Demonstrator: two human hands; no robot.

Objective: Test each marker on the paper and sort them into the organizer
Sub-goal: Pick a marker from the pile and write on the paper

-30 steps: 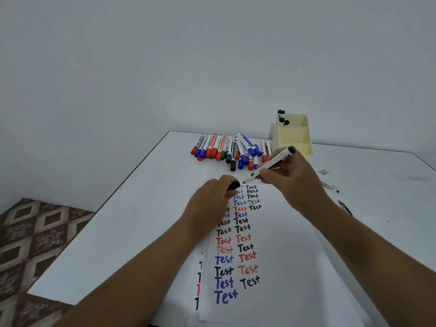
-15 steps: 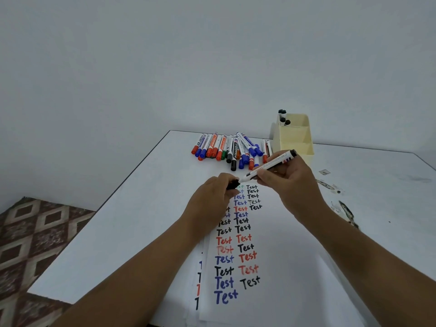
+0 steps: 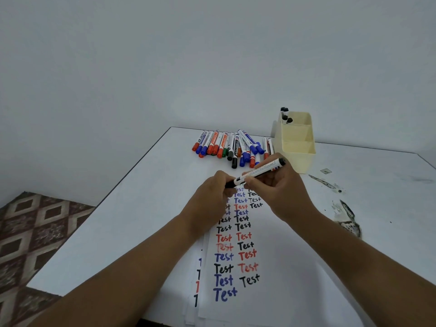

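My right hand point(image 3: 280, 192) grips the white barrel of a black marker point(image 3: 259, 172) above the paper point(image 3: 283, 267). My left hand point(image 3: 210, 199) pinches the marker's black cap point(image 3: 230, 184), which meets the barrel's lower end. The paper carries columns of the word "Test" in black, blue and red. A pile of several capped markers point(image 3: 232, 147) lies at the table's far side. The cream organizer point(image 3: 297, 147) stands to the right of the pile, with black markers point(image 3: 285, 114) in its rear compartment.
The white table point(image 3: 132, 208) has a left edge dropping to a patterned floor point(image 3: 28, 232). Scuffed, chipped patches point(image 3: 346, 215) mark the tabletop right of the paper. More sheets point(image 3: 197, 279) peek out under the paper's left side. A plain wall stands behind.
The cap in my left hand and the marker tip in my right hand have come together; the gap seen a second ago is gone. The marker lies flatter now.
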